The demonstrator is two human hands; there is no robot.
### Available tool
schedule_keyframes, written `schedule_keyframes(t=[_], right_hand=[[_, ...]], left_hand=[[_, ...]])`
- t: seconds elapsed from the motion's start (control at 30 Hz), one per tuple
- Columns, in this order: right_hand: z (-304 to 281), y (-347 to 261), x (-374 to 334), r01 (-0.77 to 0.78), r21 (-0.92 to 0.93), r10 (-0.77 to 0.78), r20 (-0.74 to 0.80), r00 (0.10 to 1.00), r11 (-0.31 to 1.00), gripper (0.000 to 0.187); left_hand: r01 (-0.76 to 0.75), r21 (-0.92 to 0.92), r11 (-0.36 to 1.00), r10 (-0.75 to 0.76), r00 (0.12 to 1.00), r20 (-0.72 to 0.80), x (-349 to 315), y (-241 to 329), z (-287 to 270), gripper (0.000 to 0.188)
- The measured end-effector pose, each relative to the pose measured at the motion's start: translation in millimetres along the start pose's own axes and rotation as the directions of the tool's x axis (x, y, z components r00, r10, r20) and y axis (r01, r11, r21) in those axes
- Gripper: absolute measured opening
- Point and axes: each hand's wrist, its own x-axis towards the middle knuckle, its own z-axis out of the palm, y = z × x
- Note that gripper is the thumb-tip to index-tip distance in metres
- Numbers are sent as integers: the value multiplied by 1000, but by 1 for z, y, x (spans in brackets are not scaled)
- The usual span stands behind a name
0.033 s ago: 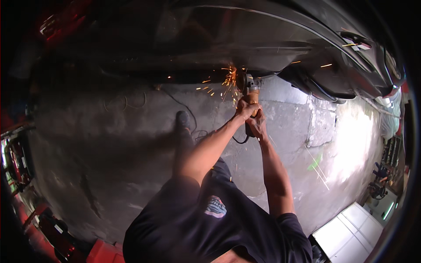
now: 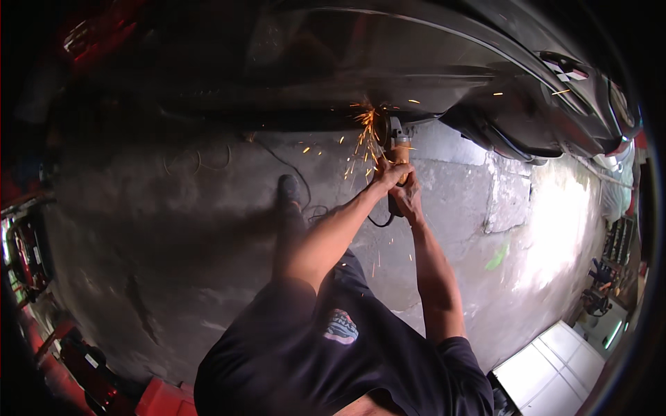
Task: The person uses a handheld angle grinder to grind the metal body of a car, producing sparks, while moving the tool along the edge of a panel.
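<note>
An angle grinder (image 2: 401, 147) with an orange body and metal head points away from me, gripped in both hands. My left hand (image 2: 390, 173) is closed around its body, nearer the head. Just behind it, my right hand (image 2: 408, 197) wraps the rear of the handle. The disc side of the head is against or very close to the lower edge of a dark car body (image 2: 416, 87); exact contact is hard to see. Orange sparks (image 2: 368, 123) spray there, to the left of the head. A black cord (image 2: 380, 224) loops from the grinder's rear end.
Cable (image 2: 298, 170) trails over the grey concrete floor (image 2: 208, 229), near my shoe (image 2: 288, 186). White panels (image 2: 551, 364) stand at the lower right. Red equipment (image 2: 163, 399) lies at the lower left. Bright light falls on the floor at right.
The spark pattern has shifted, with more streaks falling down toward my left hand. Both hands and the grinder stay in nearly the same place.
</note>
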Motion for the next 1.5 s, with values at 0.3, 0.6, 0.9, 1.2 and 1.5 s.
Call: schedule_keyframes(t=[0.3,0.6,0.9,1.2,1.5], right_hand=[[3,27,15,96,10,-97,44,994,995,53],[2,33,18,104,-74,-103,13,995,992,53],[-1,22,16,138,-132,-135,29,990,982,54],[-3,26,18,108,-115,-104,38,994,987,54],[-5,16,13,127,-169,-127,11,992,977,52]], left_hand=[[66,-95,993,-66,998,3,-1,1,-4,63],[92,81,992,-97,994,55,12,-3,-11,76],[43,-6,999,-44,999,-13,3,5,-5,51],[16,-28,999,-16,999,-31,1,9,-1,52],[11,17,1000,-10,999,-52,2,5,1,52]])
